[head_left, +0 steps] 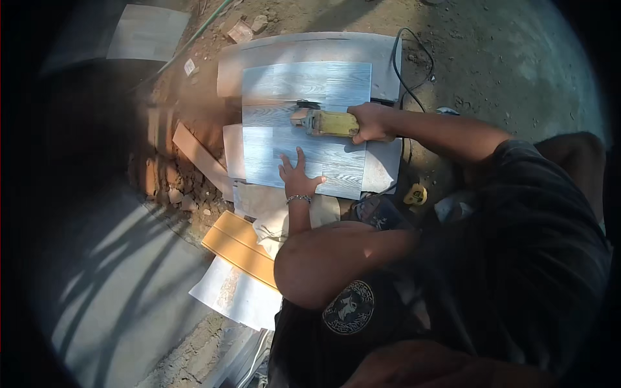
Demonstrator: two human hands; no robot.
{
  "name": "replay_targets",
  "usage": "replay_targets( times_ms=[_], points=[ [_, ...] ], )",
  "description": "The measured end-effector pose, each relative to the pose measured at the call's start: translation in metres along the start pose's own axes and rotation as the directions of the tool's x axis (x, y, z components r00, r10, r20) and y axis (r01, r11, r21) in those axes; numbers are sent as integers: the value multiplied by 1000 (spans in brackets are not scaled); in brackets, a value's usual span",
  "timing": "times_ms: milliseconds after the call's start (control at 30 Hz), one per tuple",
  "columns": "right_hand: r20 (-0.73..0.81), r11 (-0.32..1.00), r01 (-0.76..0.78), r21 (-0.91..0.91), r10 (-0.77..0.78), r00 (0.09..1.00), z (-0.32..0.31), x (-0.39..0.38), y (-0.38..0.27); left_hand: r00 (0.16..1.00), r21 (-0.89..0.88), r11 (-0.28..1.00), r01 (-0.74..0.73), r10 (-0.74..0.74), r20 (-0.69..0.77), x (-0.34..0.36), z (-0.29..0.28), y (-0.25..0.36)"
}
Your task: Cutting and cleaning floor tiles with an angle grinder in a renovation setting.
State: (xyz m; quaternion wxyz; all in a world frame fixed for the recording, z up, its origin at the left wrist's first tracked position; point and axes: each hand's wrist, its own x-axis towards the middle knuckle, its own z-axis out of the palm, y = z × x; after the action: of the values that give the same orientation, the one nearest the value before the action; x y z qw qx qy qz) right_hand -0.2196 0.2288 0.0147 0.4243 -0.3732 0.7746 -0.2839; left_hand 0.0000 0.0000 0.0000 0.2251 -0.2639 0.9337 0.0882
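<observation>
The wood-grained grey tile point(272, 139) lies flat beneath my left fingers and reaches out well past their tips, its far edge beyond the tool. My left hand point(299, 180) is spread wide on the near part of the tile, thumb out to the right, pressing with nothing gripped. Ahead and to the right of those fingertips, my right hand point(375, 121) is wrapped around the back of the yellow angle grinder point(333, 123), its fingers closed about the body. The grinder's dark disc point(308, 103) sits over the tile, farther out than my left fingertips, and a dark line runs from it toward the left edge. I judge that line to be a cut partly made, with the stretch to the right of the disc perhaps left to do; I can't tell how deep it goes, and no piece looks parted from the tile. Under the tile, beyond both hands, shows a pale board point(310, 45). A black cord point(396, 58) loops past my right fingers, while an orange plank point(239, 246) lies nearer me, left of my left wrist.
</observation>
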Motion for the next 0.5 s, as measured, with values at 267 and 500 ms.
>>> replay_targets(
  times_ms=[267,500],
  points=[
    [-10,999,-18,-45,17,1000,3,-4,9,1000,-5,1000,-6,6,-29,-3,2,6],
    [-2,1000,-11,-23,11,1000,0,-9,11,1000,-7,1000,-13,13,-4,-3,-3,5]
  ],
)
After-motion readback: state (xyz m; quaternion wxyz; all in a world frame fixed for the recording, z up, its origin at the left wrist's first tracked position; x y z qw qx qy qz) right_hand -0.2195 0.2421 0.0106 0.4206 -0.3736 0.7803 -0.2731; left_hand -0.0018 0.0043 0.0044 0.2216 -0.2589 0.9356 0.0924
